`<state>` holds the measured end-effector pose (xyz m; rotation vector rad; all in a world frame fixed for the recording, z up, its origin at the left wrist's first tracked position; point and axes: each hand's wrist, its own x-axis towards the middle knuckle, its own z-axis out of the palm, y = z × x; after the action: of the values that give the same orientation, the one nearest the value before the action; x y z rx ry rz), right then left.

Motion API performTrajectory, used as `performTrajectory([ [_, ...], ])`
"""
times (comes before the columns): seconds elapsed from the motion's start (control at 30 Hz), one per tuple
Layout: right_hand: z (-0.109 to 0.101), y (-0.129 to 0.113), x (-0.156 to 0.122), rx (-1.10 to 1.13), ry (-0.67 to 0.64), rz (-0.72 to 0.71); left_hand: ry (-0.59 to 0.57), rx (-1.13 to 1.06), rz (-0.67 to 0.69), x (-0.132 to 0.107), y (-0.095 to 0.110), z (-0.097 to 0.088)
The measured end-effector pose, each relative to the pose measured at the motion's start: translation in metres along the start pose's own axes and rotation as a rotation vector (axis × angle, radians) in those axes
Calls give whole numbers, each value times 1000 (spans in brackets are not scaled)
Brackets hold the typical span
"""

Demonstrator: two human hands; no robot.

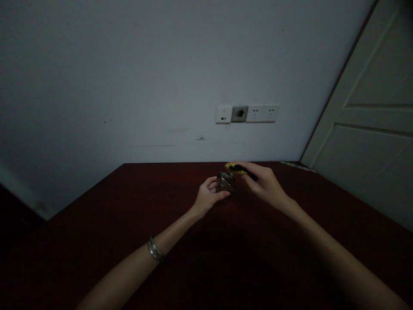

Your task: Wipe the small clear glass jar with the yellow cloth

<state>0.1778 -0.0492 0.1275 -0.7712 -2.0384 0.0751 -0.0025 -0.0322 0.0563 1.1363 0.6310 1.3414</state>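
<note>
Clutching a yellow-and-black tool (pixel 236 168) in my closed right grip (pixel 263 183), just beside the round metal piece (pixel 226 182) my curled left grip (pixel 209 196) holds.

A small, round, shiny metal object (pixel 226 182), too dim and murky to identify further, sits cupped against the fingers of the left hand (pixel 209 196), above a dark red wooden tabletop (pixel 155 202). Whether it touches the wood cannot be told. Just beyond it, the right hand (pixel 263 183) pinches a slim yellow-and-black tool (pixel 234 168), lying nearly level, with its yellow end pointing left, just past the metal object's far edge.
</note>
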Motion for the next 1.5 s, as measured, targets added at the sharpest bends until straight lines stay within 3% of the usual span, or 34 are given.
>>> performTrajectory([
  [0.23, 13, -13, -5, -80, -135, -258, 38, 11, 31, 2, 4, -1],
  [0.4, 15, -29, -3, -103, -222, -346, 101, 78, 77, 5, 5, -2],
  [0.47, 12, -27, -2, -88, -235, -329, 92, 82, 65, 5, 5, -2],
  [0.63, 6, -9, -5, -113, -118, -205, 20, 27, 33, 1, 7, -2],
  [0.8, 11, -13, -6, -119, -115, -274, 56, 42, 60, 5, 8, 0],
  [1.0, 8, -29, -6, -153, -218, -319, 106, 64, 99, 11, 6, -1],
  [1.23, 6, -12, -7, -177, -83, -253, 26, 31, 60, 2, 7, -1],
  [1.5, 10, -31, -6, -173, -149, -346, 64, 76, 149, 13, 15, 1],
])
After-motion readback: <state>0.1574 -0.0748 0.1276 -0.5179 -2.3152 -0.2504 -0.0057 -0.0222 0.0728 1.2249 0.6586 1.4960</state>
